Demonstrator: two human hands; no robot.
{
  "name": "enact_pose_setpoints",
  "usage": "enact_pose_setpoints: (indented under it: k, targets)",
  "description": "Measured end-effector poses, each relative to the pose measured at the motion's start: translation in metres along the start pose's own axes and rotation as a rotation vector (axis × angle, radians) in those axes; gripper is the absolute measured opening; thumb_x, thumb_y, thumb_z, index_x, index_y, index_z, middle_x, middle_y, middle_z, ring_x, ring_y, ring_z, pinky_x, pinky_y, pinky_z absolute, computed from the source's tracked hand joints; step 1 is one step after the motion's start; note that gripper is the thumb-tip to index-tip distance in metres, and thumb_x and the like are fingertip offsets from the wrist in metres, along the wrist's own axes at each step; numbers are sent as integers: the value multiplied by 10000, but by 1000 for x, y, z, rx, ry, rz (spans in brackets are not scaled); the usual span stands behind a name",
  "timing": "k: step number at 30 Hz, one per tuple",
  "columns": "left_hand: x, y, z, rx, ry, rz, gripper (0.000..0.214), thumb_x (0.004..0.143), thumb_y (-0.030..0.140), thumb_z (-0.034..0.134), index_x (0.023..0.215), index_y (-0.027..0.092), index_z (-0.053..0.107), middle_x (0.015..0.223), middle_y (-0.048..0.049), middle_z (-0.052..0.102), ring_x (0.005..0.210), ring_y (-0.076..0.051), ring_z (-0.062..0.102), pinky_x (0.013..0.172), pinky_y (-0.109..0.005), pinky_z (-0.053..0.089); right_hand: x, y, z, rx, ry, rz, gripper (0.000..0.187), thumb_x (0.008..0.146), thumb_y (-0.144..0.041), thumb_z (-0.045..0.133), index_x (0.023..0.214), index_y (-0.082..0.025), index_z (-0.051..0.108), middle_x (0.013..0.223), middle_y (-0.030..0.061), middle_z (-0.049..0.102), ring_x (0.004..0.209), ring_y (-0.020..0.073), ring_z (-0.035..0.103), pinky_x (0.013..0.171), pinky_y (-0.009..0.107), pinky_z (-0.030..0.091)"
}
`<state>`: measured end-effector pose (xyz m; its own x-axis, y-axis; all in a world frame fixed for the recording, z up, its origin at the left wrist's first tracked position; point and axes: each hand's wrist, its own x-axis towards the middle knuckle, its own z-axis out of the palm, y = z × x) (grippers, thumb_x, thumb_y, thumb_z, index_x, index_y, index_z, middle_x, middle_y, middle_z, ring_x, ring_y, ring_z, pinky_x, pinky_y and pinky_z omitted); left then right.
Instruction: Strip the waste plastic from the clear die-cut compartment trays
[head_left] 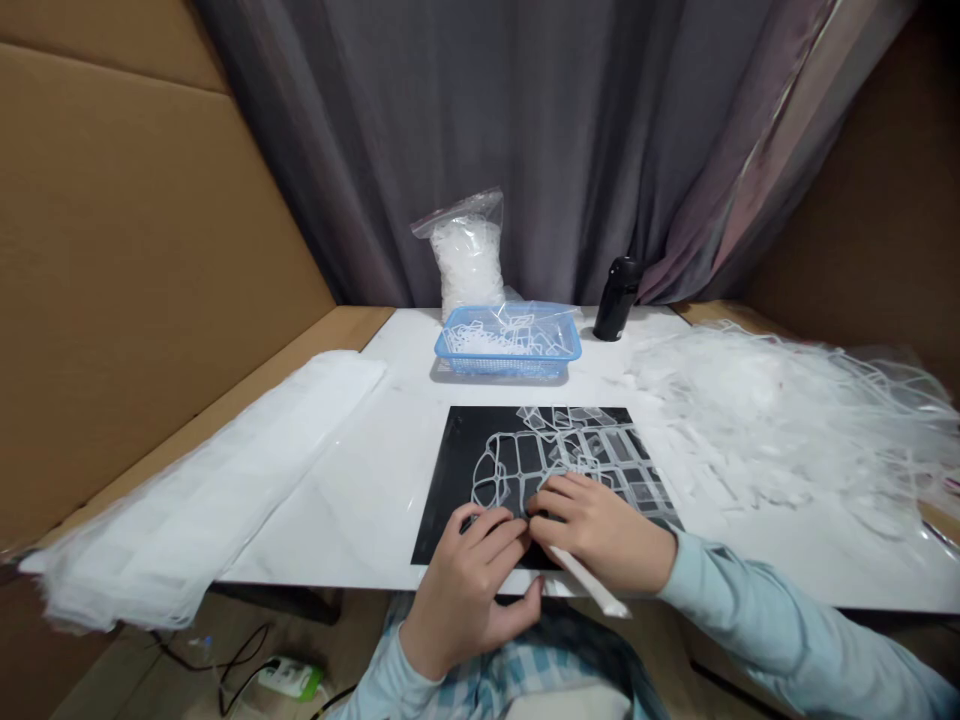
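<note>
A black mat (461, 450) lies at the table's near edge with a clear plastic sheet (570, 455) of cut-out shapes on it. My left hand (469, 590) rests at the mat's front edge, fingers curled and pressing on the sheet's near corner. My right hand (600, 530) lies beside it, fingers bent onto the sheet, gripping a white stick-like tool (592, 585) that points back toward me. The fingertips of both hands meet over the sheet.
A blue basket (510, 345) of clear scraps stands behind the mat, a filled plastic bag (466, 255) behind it, a black bottle (616, 298) to its right. Stacked white sheets (225, 470) lie left; a heap of clear offcuts (787, 420) lies right. Cardboard walls flank the table.
</note>
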<state>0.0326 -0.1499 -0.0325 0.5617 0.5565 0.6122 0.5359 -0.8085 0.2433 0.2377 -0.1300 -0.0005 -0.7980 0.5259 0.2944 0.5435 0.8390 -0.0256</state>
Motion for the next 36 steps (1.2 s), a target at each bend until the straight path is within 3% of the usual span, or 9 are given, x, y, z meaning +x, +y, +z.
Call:
enact_pose_setpoints:
  k: [5,13,18,22,28,31,36]
  targets:
    - [0,2,-1,3,-53,-36,130,823,235,563,936,194,614,1015,-27,714,954,-239,616,940,-422,350,0,-1,1,-27,3,15,98,930,-241,523,905,-177,593,927,77,627,801,211,475,697,361,331]
    - [2,4,-2,-21,-105,-72,226,785,248,577,999,179,601,1069,-48,687,927,-236,600,909,-428,352,-1,0,5,-86,18,38,73,911,-200,545,902,-158,604,1036,114,665,871,236,524,738,381,353]
    - [4,5,-5,-72,-98,-80,191,787,238,587,969,181,589,1039,-42,685,915,-225,600,881,-408,359,-8,24,-6,-135,226,197,159,946,-111,460,933,-152,613,1057,123,687,921,251,561,769,381,377]
    - [4,6,-6,-102,-100,-87,184,795,245,594,969,188,588,1041,-48,681,908,-230,596,858,-406,367,-15,49,-19,-127,442,425,187,976,-174,426,952,-166,611,986,124,696,879,256,585,749,373,424]
    - [4,4,-7,-130,-115,-99,183,818,241,611,991,190,581,1034,-45,658,907,-228,586,834,-394,396,-21,72,-24,-189,658,609,205,988,-258,433,980,-168,617,907,106,691,854,253,622,776,373,462]
    - [3,2,-6,-109,-130,-110,191,845,254,609,1023,191,581,1030,-61,635,902,-233,577,813,-381,420,-23,77,-20,-76,693,654,198,981,-291,458,934,-185,618,889,88,684,855,245,634,778,364,473]
    - [1,-1,-1,-82,-121,-184,111,934,238,525,1026,192,566,908,-50,631,828,-214,585,758,-352,437,-14,68,-12,288,559,582,249,962,-339,500,784,-195,600,937,76,670,849,220,639,772,339,486]
